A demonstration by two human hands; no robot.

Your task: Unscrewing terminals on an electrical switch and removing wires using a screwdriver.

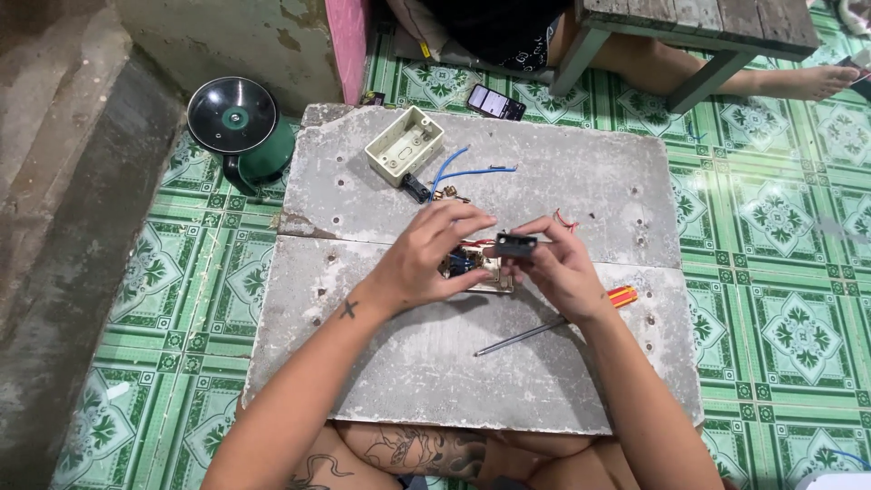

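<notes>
Head view: left hand [426, 259] steadies a half-wired switch plate [481, 270], right hand [553, 268] pinches 1 black module [515, 245] — unfitted; junction box [404, 145] lies empty far left, screwdriver [562, 319] idle on worktop [408, 363].

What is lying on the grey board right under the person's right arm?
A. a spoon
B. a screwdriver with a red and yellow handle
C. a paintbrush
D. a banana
B: a screwdriver with a thin metal shaft and a red and yellow handle lies on the grey board, partly hidden by the right hand.
</notes>
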